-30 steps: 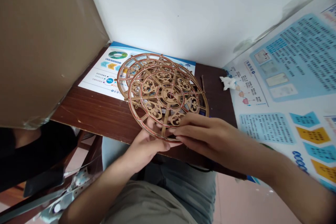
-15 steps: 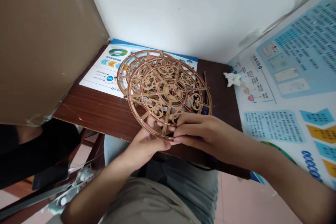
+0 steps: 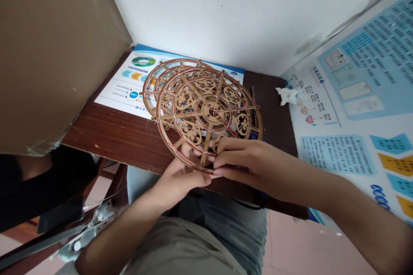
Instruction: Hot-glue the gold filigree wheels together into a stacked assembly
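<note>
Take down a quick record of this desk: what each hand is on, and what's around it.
Left hand: fingers behind the lower rim of a laser-cut wooden wheel
Right hand: gripping the same wheel's lower edge
Behind wheel: a second wooden wheel, partly overlapped
Beneath: printed leaflet on a brown wooden desk
Nearby: small white object, cardboard sheet

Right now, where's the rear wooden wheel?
In the head view, the rear wooden wheel lies on the printed sheet, behind the front wheel in the left hand and right hand.
</note>
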The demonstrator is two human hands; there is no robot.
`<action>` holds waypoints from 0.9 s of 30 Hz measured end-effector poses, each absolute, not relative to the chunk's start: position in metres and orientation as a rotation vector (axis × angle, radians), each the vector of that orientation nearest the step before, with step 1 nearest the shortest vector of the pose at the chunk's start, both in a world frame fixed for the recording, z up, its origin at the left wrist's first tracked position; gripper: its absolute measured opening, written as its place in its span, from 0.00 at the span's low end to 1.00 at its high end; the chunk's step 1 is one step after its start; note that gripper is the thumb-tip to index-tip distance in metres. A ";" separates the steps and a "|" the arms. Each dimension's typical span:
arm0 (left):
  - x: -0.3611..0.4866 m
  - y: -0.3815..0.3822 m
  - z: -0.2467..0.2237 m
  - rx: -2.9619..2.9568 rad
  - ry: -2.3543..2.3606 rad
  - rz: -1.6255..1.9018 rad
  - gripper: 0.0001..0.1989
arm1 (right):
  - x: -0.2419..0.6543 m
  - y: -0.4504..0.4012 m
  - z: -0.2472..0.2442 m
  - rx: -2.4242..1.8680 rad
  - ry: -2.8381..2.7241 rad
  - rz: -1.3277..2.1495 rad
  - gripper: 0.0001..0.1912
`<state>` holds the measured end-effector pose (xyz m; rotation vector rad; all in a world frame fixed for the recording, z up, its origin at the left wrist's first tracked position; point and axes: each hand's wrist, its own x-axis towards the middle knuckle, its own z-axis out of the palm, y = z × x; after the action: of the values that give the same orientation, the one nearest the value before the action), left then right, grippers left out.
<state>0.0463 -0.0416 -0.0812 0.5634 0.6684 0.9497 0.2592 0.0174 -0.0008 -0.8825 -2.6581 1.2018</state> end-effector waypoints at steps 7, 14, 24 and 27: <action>0.048 -0.041 -0.089 0.631 0.627 0.976 0.23 | 0.253 0.018 0.002 -0.862 -2.715 1.133 0.11; 0.049 -0.040 -0.088 0.641 0.625 0.985 0.23 | 0.242 0.016 0.007 -0.909 -2.859 0.932 0.10; 0.056 -0.037 -0.070 0.349 0.621 1.038 0.31 | 0.265 -0.019 -0.022 -0.856 -2.403 0.671 0.11; 0.058 -0.036 -0.065 0.382 0.618 1.045 0.25 | 0.262 -0.038 -0.037 -0.894 -2.333 0.577 0.09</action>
<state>0.0581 -0.0357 -0.0653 0.3818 0.6185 1.0454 0.2622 -0.0378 -0.0371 -0.8945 -2.3331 0.5765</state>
